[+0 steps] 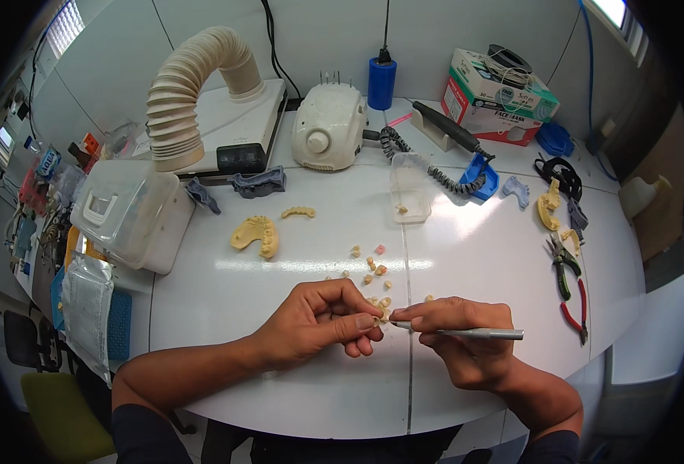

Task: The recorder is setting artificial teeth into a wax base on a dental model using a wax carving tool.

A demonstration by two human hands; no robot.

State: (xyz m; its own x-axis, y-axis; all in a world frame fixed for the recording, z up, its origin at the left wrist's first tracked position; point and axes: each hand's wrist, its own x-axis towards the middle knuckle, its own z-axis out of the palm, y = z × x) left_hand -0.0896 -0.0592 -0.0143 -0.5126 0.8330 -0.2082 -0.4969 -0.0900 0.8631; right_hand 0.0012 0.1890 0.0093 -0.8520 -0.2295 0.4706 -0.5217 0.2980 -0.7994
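My left hand (pixel 311 321) pinches a small tooth-coloured piece (pixel 381 318), like a dental crown, between thumb and fingertips; the fingers cover much of it. My right hand (pixel 469 340) grips a slim silver pen-shaped tool (pixel 496 334) much like a pencil. Its narrow end meets the piece or lies very close to it; I cannot tell which. Just beyond both hands, several loose tooth-coloured pieces (pixel 380 270) are scattered on the white table (pixel 318 402), with one pink piece (pixel 380 249) among them.
Yellow dental casts (pixel 253 233) lie at the far left, beside a lidded plastic box (pixel 129 213). A white control unit (pixel 329 127), ribbed hose (pixel 183 85), corded handpiece (pixel 446 127) and clear container (pixel 411 205) stand at the back. Pliers (pixel 563 271) lie at the right.
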